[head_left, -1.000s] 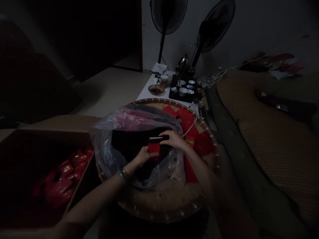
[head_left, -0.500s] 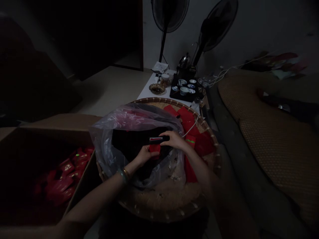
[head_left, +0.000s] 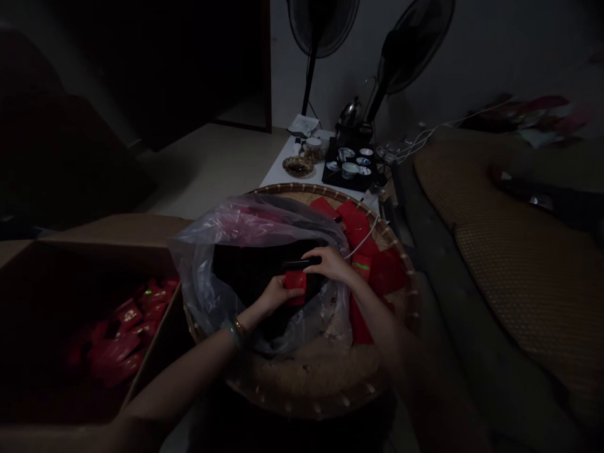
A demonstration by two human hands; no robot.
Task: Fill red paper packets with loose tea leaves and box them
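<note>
My left hand (head_left: pixel 276 296) pinches a small red packet (head_left: pixel 296 280) upright over the open bag. In my right hand (head_left: pixel 330 263), thumb and fingers close on a slim black bar-shaped tool (head_left: pixel 295 264), lying level across the packet's top edge. It resembles a small hand-held bag sealer, but the dark hides its details. Below both hands, a large clear plastic bag (head_left: pixel 198 296) holds dark loose contents, too dim to identify. The bag rests in a round woven bamboo tray (head_left: pixel 311 384). Flat red packets (head_left: pixel 355 220) lie along the tray's right side, near my right forearm.
To the left, a cardboard box (head_left: pixel 117 229) holds a heap of red packets (head_left: pixel 125 321). Behind the tray, a low white table (head_left: pixel 278 173) carries a tea set (head_left: pixel 350 170) and a kettle (head_left: pixel 350 114). A white cable (head_left: pixel 365 239) crosses the tray's right rim. Two fans (head_left: pixel 323 28) stand beyond.
The black tool has turned so its pale, red-centred slot no longer shows. More of the red packet's face is visible below it. Both hands stay nearly in place.
</note>
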